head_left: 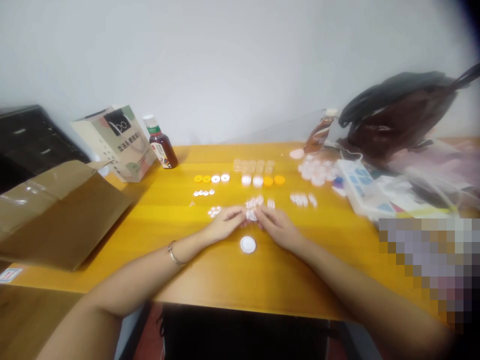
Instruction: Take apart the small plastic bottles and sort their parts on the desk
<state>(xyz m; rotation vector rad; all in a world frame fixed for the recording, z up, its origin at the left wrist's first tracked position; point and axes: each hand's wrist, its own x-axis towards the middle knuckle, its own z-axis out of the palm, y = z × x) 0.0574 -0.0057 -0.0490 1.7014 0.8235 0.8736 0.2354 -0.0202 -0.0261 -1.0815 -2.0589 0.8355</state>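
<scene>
My left hand (pixel 227 223) and my right hand (pixel 278 227) meet over the middle of the table. Between their fingertips they pinch a small whitish piece (pixel 251 215), too blurred to name its kind. Just below it, a round white disc (pixel 248 245) lies flat on the wood. Several small clear-and-white parts (pixel 255 201) are grouped right behind my fingers. Beside my left hand sits a cluster of little white pieces (pixel 214 212). Farther back, yellow and white round caps (pixel 225 178) form a row, with clear cups (pixel 254 166) behind them.
On the left stand an open cardboard box (pixel 63 215), a printed paper bag (pixel 120 145) and a dark red bottle (pixel 161 145). To the right are a brown drink bottle (pixel 320 132), a heap of pale round pieces (pixel 318 170), a white tray (pixel 358 185) and a dark bag (pixel 397 115).
</scene>
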